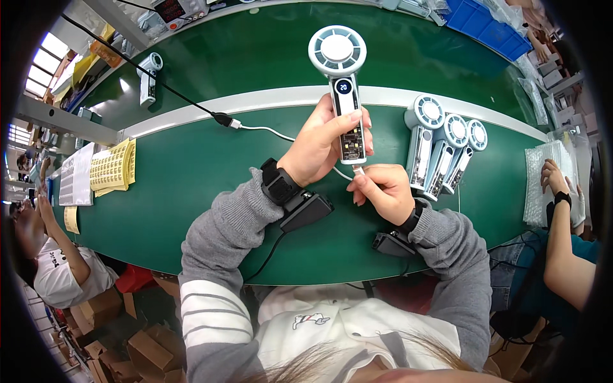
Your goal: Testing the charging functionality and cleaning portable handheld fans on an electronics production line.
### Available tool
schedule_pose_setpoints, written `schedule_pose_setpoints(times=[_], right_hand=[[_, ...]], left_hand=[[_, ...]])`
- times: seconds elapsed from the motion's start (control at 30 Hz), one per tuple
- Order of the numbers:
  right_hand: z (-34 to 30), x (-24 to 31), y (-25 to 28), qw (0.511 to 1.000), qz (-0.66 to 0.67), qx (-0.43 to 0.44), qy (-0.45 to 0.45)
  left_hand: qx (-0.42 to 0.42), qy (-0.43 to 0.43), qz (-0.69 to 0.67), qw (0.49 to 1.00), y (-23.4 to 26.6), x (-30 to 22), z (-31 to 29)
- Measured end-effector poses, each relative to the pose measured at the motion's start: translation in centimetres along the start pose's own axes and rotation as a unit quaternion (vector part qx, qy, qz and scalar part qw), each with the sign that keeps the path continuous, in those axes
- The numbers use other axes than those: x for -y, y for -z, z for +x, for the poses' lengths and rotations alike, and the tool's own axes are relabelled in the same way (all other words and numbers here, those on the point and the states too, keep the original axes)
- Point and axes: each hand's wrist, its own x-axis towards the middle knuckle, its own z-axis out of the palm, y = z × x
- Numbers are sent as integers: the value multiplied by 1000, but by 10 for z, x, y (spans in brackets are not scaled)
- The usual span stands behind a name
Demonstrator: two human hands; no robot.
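Observation:
My left hand (317, 142) grips the handle of a white handheld fan (340, 70), held upright over the green table (191, 185). The fan's round head points away from me. A small round display on its handle is lit, and a bare circuit board shows lower down. My right hand (382, 190) pinches the white plug of a cable (262, 129) at the bottom end of the handle. The cable runs left across the table to a black lead. Both wrists wear black bands with small black boxes.
Three more white fans (444, 147) lie side by side right of my hands. Yellow sheets (113, 166) and white sheets lie at the left. A white device (148, 78) stands at the far left. Blue bins (488, 27) are at the far right. Other people work on both sides.

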Motion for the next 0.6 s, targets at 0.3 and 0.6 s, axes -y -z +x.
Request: schedule_pose_setpoints(times=[0.3, 0.6], right_hand=[[-3, 2, -3, 998, 16, -57, 11], [-6, 0, 0, 995, 36, -97, -5]], left_hand=[[1, -13, -18, 1000, -10, 1, -5], [-14, -36, 20, 999, -11, 0, -3]])
